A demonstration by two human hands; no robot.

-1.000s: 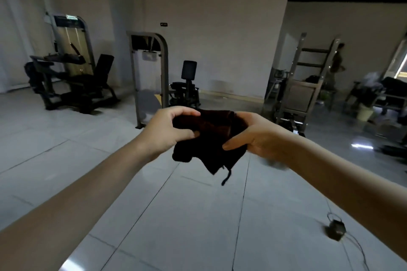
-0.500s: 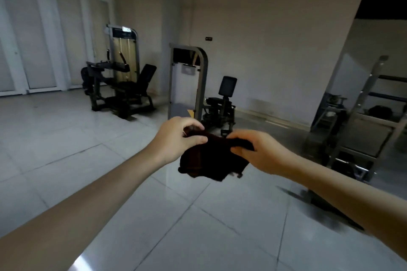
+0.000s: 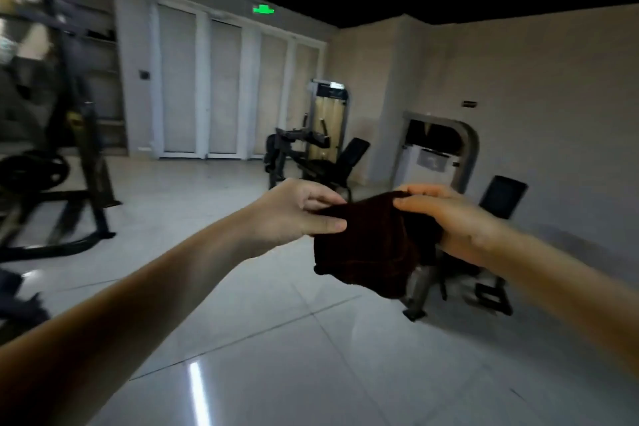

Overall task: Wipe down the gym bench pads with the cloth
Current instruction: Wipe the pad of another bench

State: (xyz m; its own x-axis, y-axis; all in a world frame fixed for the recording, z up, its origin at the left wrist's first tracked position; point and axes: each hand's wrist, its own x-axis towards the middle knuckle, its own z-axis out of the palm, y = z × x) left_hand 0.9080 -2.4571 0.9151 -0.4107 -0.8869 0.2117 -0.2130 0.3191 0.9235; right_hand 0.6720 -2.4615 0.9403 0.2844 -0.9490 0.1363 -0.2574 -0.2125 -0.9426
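Note:
A dark brown cloth (image 3: 368,245) hangs in the air in front of me, held up by both hands. My left hand (image 3: 294,214) pinches its left top edge between thumb and fingers. My right hand (image 3: 446,218) grips the right top edge. Behind the cloth stands a weight machine with a black back pad (image 3: 503,195) and a seat partly hidden by the cloth. A second machine with a black pad (image 3: 352,152) stands farther back near the wall.
A dark rack with a weight plate (image 3: 33,171) fills the left side, blurred. The glossy tiled floor (image 3: 276,339) spreads between me and the machines. White closed doors (image 3: 221,93) with a green exit sign (image 3: 263,9) line the back wall.
My view has swung to the left, so the machines slid right in the frame and the rack came in. Both hands kept hold of the cloth and spread it slightly wider.

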